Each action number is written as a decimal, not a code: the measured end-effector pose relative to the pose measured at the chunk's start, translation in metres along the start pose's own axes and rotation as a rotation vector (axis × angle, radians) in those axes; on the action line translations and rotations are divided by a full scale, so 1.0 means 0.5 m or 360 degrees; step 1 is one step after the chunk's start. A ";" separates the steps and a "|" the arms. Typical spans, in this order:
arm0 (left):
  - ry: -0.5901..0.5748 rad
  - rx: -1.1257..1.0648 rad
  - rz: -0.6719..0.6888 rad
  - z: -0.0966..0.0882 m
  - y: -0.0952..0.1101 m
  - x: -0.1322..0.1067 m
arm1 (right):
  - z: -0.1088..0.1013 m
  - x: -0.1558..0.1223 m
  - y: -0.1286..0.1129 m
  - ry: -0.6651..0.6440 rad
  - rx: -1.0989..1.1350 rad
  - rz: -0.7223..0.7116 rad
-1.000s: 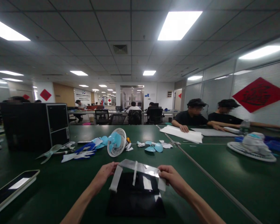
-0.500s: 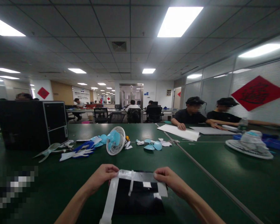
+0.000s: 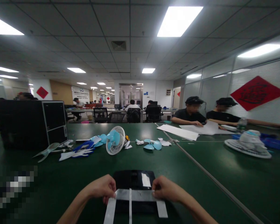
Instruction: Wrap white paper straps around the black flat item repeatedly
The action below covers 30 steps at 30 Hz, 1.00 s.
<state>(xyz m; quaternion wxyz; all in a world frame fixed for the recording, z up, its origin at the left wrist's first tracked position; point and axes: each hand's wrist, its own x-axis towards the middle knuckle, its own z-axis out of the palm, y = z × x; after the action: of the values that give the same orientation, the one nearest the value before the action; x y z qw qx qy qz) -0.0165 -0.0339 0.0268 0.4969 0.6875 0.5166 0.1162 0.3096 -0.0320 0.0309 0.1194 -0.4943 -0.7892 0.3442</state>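
In the head view, a silver-grey strip (image 3: 135,195) is stretched level between my two hands. White ribbed bands like ribbon cables hang from its left and right ends, and a thin white strip (image 3: 130,207) runs down from its middle. My left hand (image 3: 105,188) pinches the left end; my right hand (image 3: 162,186) pinches the right end. Beneath and behind lies a dark, glossy, flat black object (image 3: 124,177) with a white label (image 3: 146,179). The strip covers part of it, and I cannot tell whether they touch.
A black computer case (image 3: 21,124) stands at left. Beyond my hands lie gloves (image 3: 78,151), a small fan (image 3: 115,140) and loose blue fan blades (image 3: 152,145). A white fan part (image 3: 249,147) is at right. Two people across the green table (image 3: 88,169) handle white sheets (image 3: 178,132).
Both hands have drawn the grey strip toward me, uncovering the far part of the black object and its label. A person across the table has lifted a white sheet.
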 end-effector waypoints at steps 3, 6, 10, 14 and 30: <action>0.0043 0.0079 -0.0011 0.001 0.005 -0.003 | 0.001 -0.003 -0.005 0.0031 -0.0093 0.0001; 0.0094 0.0223 -0.0002 0.001 0.006 -0.004 | 0.004 -0.005 -0.013 0.0071 -0.0158 -0.0002; 0.0156 0.0375 0.0054 0.004 0.021 -0.013 | 0.009 -0.003 -0.014 0.0112 -0.0227 0.0001; 0.0207 0.0483 0.0019 0.009 0.047 -0.028 | 0.010 -0.002 -0.012 0.0133 -0.0274 -0.0014; 0.0259 0.0707 0.0136 0.019 0.048 -0.033 | 0.014 -0.008 -0.025 0.0227 -0.0405 0.0010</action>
<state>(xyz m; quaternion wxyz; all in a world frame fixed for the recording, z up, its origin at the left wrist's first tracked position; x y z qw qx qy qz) -0.0030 -0.0520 0.0476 0.2849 0.7895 0.5383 0.0755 0.2994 -0.0420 0.0347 0.1106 -0.5311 -0.8145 0.2058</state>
